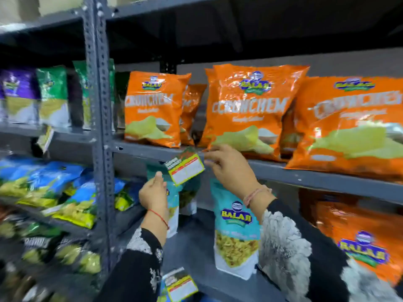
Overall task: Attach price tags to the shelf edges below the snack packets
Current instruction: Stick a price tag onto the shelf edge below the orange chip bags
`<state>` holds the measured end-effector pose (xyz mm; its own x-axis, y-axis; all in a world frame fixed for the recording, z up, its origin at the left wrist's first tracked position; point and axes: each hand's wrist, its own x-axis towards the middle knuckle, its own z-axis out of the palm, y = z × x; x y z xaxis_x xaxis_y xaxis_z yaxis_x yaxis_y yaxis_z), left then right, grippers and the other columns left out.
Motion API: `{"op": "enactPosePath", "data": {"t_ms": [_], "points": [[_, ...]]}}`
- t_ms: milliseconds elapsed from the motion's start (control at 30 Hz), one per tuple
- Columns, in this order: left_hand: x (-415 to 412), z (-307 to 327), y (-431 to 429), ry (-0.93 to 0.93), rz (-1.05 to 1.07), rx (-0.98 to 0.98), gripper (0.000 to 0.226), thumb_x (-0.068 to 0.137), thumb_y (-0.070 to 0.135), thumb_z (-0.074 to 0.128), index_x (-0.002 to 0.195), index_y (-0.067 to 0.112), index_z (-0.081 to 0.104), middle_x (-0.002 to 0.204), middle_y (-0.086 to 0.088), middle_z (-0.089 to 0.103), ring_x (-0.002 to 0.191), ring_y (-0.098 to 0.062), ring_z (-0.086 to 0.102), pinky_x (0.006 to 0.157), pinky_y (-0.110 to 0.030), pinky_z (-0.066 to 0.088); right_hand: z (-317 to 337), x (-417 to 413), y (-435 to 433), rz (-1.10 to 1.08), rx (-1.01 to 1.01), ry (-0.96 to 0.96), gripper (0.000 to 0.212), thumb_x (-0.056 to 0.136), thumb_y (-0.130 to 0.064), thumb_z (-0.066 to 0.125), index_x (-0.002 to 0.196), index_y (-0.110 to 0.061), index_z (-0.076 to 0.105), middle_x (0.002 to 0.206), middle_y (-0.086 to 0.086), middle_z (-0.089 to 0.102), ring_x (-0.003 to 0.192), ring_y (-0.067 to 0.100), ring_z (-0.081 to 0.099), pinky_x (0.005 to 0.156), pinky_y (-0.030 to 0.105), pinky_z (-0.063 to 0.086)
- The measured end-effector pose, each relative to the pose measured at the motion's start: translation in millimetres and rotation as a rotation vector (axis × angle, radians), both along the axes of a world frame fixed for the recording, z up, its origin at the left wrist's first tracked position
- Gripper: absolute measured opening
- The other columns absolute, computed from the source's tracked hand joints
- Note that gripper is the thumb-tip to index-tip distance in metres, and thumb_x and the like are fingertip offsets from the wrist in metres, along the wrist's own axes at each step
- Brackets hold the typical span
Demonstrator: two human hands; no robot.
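Note:
A yellow-bordered price tag [185,168] hangs tilted at the grey shelf edge [305,174], below the orange snack packets [248,110]. My right hand [231,171] is just right of the tag, with thumb and forefinger pinched on its upper right corner against the edge. Lower left of the tag is my left hand [153,194], thumb up and a small gap from the tag's lower corner. Its fingers curl away behind the back of the hand, so I cannot see whether it holds anything.
A perforated steel upright [102,127] divides the shelves. Another tag [44,139] hangs on the left shelf edge, and one [180,286] on the lower shelf edge. A teal packet [236,234] stands under my right wrist. Blue and yellow packets [50,188] lie at left.

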<state>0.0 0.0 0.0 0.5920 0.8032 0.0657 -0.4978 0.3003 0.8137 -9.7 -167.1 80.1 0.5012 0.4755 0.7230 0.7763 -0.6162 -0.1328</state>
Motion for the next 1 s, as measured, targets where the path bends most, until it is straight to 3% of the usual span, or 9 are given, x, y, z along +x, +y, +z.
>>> {"op": "enactPosePath", "data": {"t_ms": [67,133,233,367,500,633,767,900,1000], "points": [[12.0,2.4,10.1,-0.041,-0.073,-0.042,0.025,0.085,0.009,0.057,0.102,-0.009,0.060,0.065,-0.007,0.075,0.068,-0.020,0.060,0.067,-0.027,0.048,2.0,12.6,26.8,-0.021,-0.030,-0.002,0.029,0.089,-0.014,0.056,0.117,-0.005,0.056,0.121,0.019,0.054,0.108,0.035,0.052,0.089,0.042,0.044],[24.6,6.0,13.3,-0.092,-0.155,-0.069,0.032,0.084,0.004,0.057,0.113,-0.011,0.054,0.094,-0.016,0.066,0.088,-0.027,0.056,0.060,-0.016,0.052,3.6,24.7,47.3,-0.066,0.004,0.021,0.036,0.088,-0.017,0.059,0.121,-0.005,0.052,0.120,0.019,0.054,0.107,0.035,0.053,0.087,0.042,0.045],[36.3,6.6,20.3,-0.071,-0.146,-0.003,0.026,0.079,-0.001,0.061,0.103,-0.012,0.058,0.080,-0.008,0.059,0.070,-0.020,0.054,0.043,-0.008,0.046,2.7,41.9,67.4,-0.176,0.117,-0.031,0.021,0.083,-0.020,0.065,0.100,-0.008,0.063,0.102,0.015,0.062,0.094,0.034,0.057,0.073,0.039,0.046],[31.5,14.0,34.7,-0.064,0.026,0.284,0.006,0.074,-0.002,0.065,0.079,-0.002,0.064,0.062,0.001,0.057,0.066,-0.017,0.053,0.067,-0.030,0.048,-22.2,39.3,75.4,-0.138,0.407,-0.165,0.009,0.075,-0.005,0.069,0.069,-0.008,0.063,0.076,0.014,0.065,0.073,0.032,0.061,0.056,0.039,0.049],[24.6,29.1,50.1,-0.113,0.080,0.567,0.006,0.070,0.005,0.071,0.075,0.008,0.069,0.066,0.001,0.063,0.049,0.010,0.054,0.054,-0.004,0.044,-56.5,24.8,80.7,-0.094,0.713,-0.147,0.008,0.075,-0.002,0.071,0.071,-0.008,0.067,0.074,0.014,0.063,0.067,0.027,0.060,0.062,0.030,0.045],[23.8,32.4,50.5,-0.061,0.053,0.608,0.012,0.071,0.009,0.072,0.081,0.003,0.070,0.075,-0.006,0.066,0.059,-0.004,0.056,0.064,-0.021,0.049,-53.7,28.5,83.9,-0.162,0.722,-0.103,0.001,0.077,-0.004,0.071,0.076,-0.004,0.070,0.077,0.017,0.065,0.070,0.026,0.060,0.062,0.021,0.038],[27.2,33.0,49.4,-0.023,0.044,0.618,0.015,0.072,0.017,0.072,0.083,0.007,0.071,0.074,-0.005,0.067,0.064,-0.012,0.060,0.064,-0.020,0.051,-50.0,30.4,83.4,-0.244,0.678,-0.106,0.005,0.080,-0.009,0.068,0.079,-0.004,0.070,0.078,0.014,0.066,0.068,0.023,0.059,0.056,0.018,0.031],[32.3,37.5,48.2,0.008,0.013,0.599,0.008,0.068,0.021,0.075,0.065,0.019,0.068,0.064,0.001,0.066,0.066,-0.018,0.062,0.068,-0.031,0.053,-37.9,29.4,81.9,-0.297,0.609,-0.032,0.009,0.079,-0.012,0.070,0.076,-0.007,0.063,0.081,0.011,0.061,0.068,0.023,0.054,0.061,0.024,0.039],[35.5,44.3,58.9,0.084,-0.051,0.542,0.023,0.058,0.024,0.081,0.052,0.025,0.059,0.060,0.005,0.062,0.061,-0.015,0.058,0.065,-0.028,0.048,-6.4,30.5,73.5,-0.363,0.594,0.158,0.051,0.065,-0.014,0.082,0.082,-0.015,0.034,0.072,0.002,0.047,0.069,0.025,0.047,0.064,0.038,0.046]]}}
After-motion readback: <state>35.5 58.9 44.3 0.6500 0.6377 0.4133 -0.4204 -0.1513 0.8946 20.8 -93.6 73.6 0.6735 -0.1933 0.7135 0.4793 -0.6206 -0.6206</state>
